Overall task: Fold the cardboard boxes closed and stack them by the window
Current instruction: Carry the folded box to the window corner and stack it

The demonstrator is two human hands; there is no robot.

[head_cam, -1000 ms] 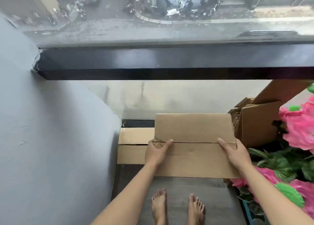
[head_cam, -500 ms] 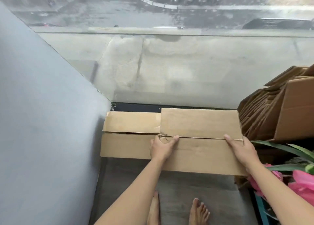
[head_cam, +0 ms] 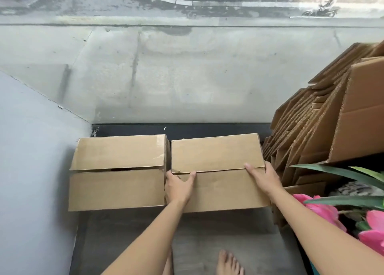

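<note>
Right box point(head_cam: 218, 171) on floor by window point(head_cam: 187, 71), clasped at both ends: left hand point(head_cam: 179, 186) and right hand point(head_cam: 262, 178), fingers curled on top flaps. Risks: seam under fingers springs open on release; box shoves left box point(head_cam: 117, 171), just beside left fingers; flat cardboard pile point(head_cam: 311, 133) beyond right fingers may slide down.

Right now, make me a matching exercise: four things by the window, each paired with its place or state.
Things:
1. left box
2. right box
3. flat cardboard pile
4. pink flowers

Places or states:
A. leaning at the far right
B. held by the left hand and the right hand
C. against the grey wall, untouched
D. at the lower right edge

Pairs: 1-C, 2-B, 3-A, 4-D
</note>
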